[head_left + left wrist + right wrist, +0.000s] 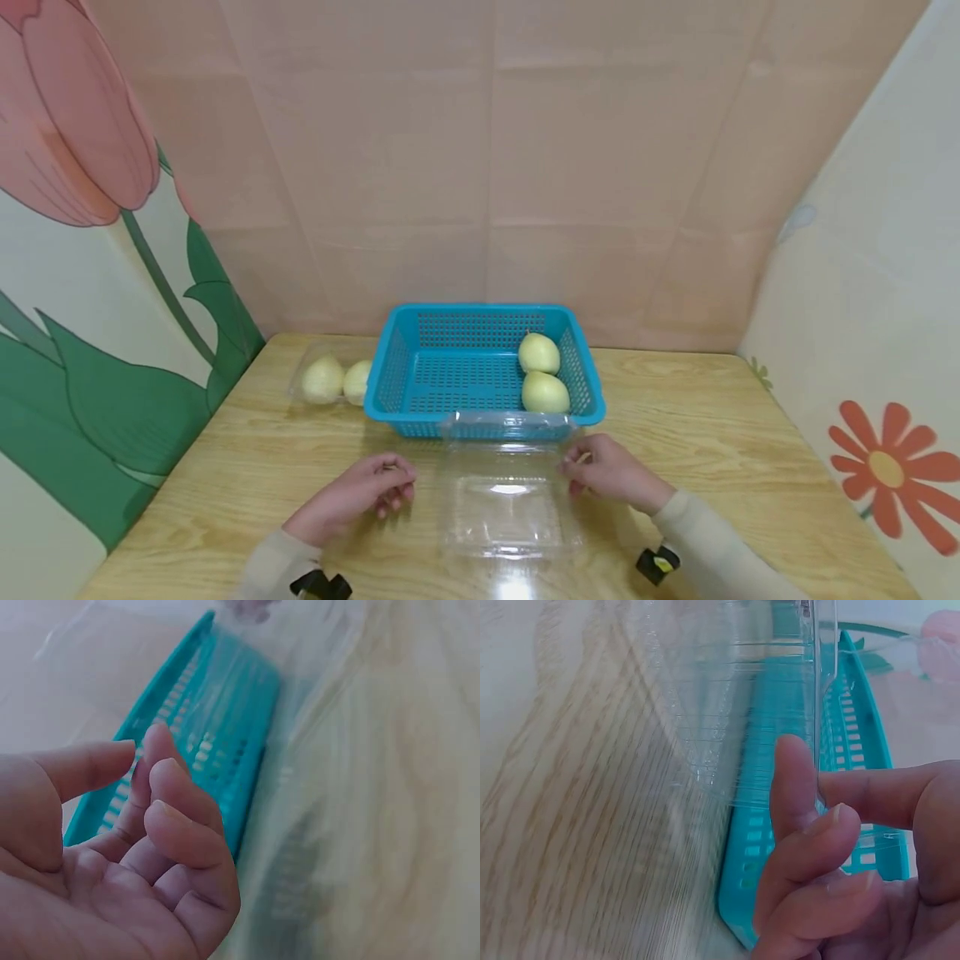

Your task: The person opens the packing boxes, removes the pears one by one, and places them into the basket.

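Observation:
A clear plastic clamshell box (506, 515) stands with its lid up on the wooden table in the head view, and no fruit shows inside it. My right hand (611, 473) pinches the box's right edge; in the right wrist view its thumb and index finger (791, 776) meet at the clear plastic. To the left of the box, my left hand (363, 490) hovers with loosely curled fingers and nothing between them. Behind the raised lid is a blue basket (480, 308), holding two pale yellow-green pears (538, 354) at its right end.
Left of the basket sits another clear plastic box (300, 390) with pale pears (322, 381) in it, partly hidden by the basket. The wooden table (690, 417) ends at a pinkish cloth backdrop (480, 167). Flower-patterned sheets (862, 292) hang at both sides.

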The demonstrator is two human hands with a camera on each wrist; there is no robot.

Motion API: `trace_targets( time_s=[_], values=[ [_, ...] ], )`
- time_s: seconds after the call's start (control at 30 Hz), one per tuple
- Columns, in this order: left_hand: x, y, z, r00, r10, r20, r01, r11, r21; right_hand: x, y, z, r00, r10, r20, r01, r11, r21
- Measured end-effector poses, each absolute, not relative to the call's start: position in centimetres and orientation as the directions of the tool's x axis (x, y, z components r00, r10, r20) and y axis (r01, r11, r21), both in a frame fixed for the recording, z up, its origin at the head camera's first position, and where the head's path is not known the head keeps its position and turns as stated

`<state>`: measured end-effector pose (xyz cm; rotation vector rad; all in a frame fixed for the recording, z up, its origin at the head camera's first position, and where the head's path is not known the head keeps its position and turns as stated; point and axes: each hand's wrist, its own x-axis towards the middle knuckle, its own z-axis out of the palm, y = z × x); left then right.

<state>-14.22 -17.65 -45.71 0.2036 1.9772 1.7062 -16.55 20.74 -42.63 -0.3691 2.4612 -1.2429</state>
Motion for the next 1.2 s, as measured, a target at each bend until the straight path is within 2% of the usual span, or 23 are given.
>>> trace_targets(
  time_s=[0.53, 0.73, 0.97, 1.2],
  values=[
    [-15.1, -20.6, -45.0, -0.944, 0.210, -0.254, -0.214, 0.196, 0.957, -16.2, 25.1, -42.2, -0.941, -0.232, -0.247, 0.018, 0.692, -0.722],
    [-15.6, -21.5, -45.2, -0.956, 0.123, -0.266, -0.240, 0.191, 0.952, -16.3, 27.3, -42.3, -0.956, -0.153, -0.250, 0.062, 0.729, -0.682],
    [-16.2, -22.6, -45.3, -0.960, -0.016, -0.279, -0.278, 0.142, 0.950, -16.7, 30.1, -42.4, -0.968, -0.147, -0.204, 0.038, 0.715, -0.698],
    [-16.2, -23.7, -45.7, -0.957, -0.051, -0.287, -0.291, 0.120, 0.949, -17.3, 32.9, -42.1, -0.977, -0.116, -0.182, 0.029, 0.764, -0.645]
  ],
)
